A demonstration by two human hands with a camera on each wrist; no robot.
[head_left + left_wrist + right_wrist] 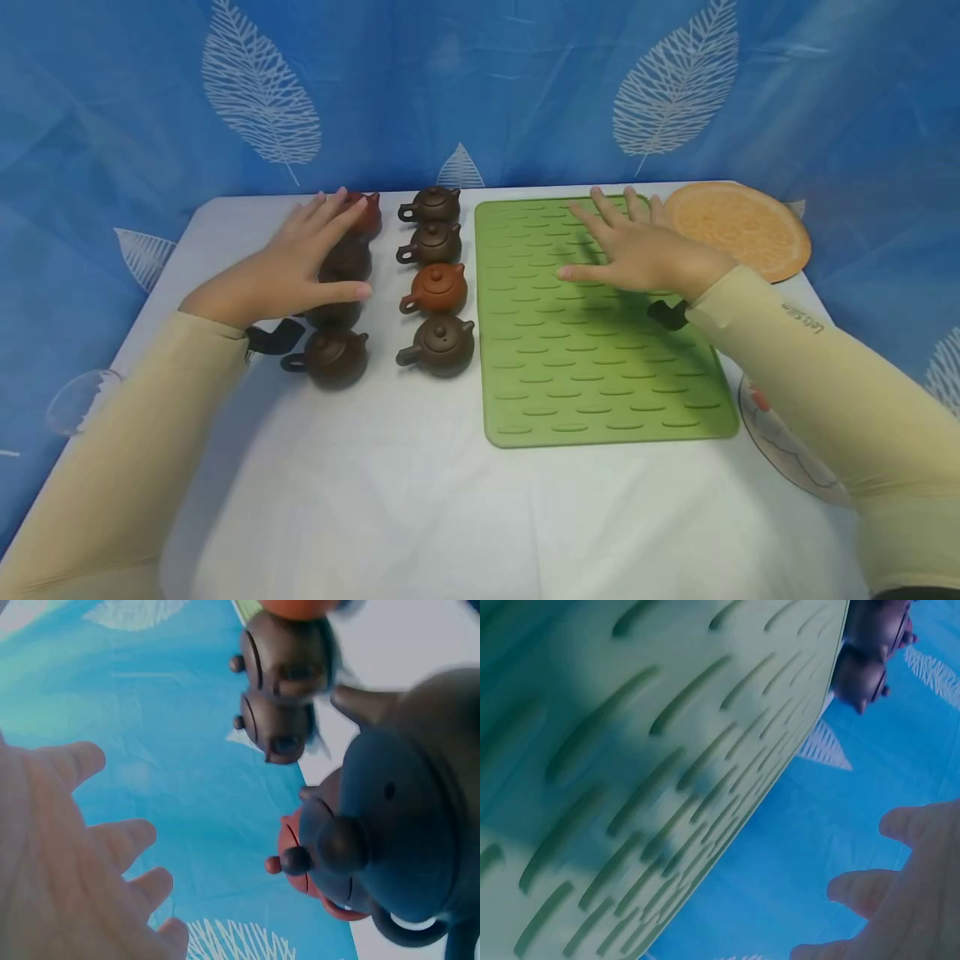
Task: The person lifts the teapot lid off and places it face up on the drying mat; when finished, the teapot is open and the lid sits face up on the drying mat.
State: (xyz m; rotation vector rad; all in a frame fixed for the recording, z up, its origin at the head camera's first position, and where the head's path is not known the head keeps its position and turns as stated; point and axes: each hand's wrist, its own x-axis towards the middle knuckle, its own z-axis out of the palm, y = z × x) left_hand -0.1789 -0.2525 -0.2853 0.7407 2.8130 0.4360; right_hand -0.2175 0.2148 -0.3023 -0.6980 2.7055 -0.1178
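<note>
My left hand (292, 267), fingers spread, hovers over the left column of small clay teapots and partly hides it. A reddish teapot (367, 218) shows beyond its fingertips, and a dark brown teapot (335, 357) sits nearest me in that column. Beside it runs a second column: two dark teapots (437, 244) at the back, an orange-brown one (438, 289), then a dark brown one (442, 345). Above the green ridged mat (555, 375) my right hand (645, 250) is held with straight, spread fingers. Neither hand holds anything; the left wrist view shows teapots (405, 817) close by.
A round orange-slice mat (738, 225) lies at the back right corner. Under my right forearm, a round patterned mat (787, 442) is partly covered. A clear round item (82, 402) sits at the left edge. Blue leaf-print cloth (465, 83) hangs behind the white table (420, 500).
</note>
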